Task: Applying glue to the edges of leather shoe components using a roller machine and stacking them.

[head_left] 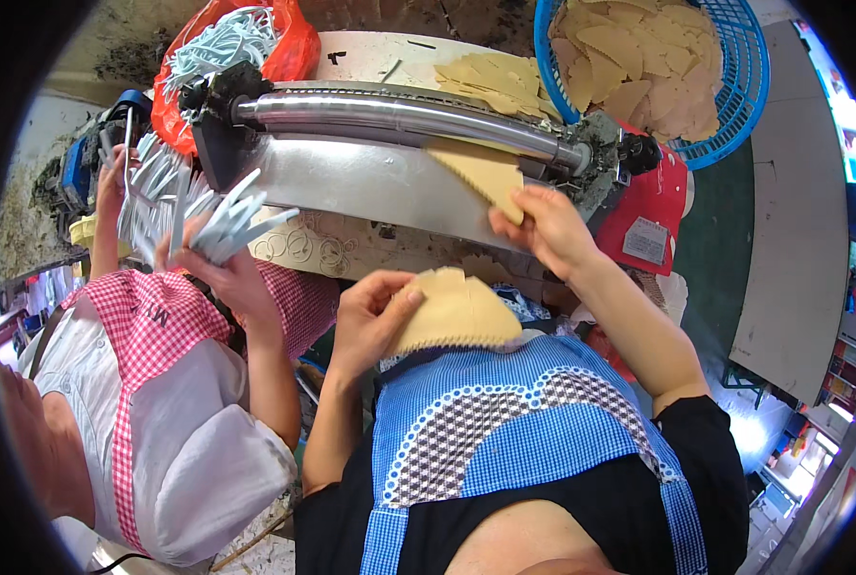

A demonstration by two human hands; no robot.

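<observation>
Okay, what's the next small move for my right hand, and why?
I'd probably ease the tan piece a little further toward the roller: your right hand pinches its near end, its far edge looks about at the roller, and your left hand holds more pieces.

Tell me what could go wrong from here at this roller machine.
The right hand holds a tan piece reaching the metal roller; if turning, that might draw the hand in. Pale strips bunched near its left end might snag. Tan material, gripped only at one side by the left hand, could slip.
</observation>
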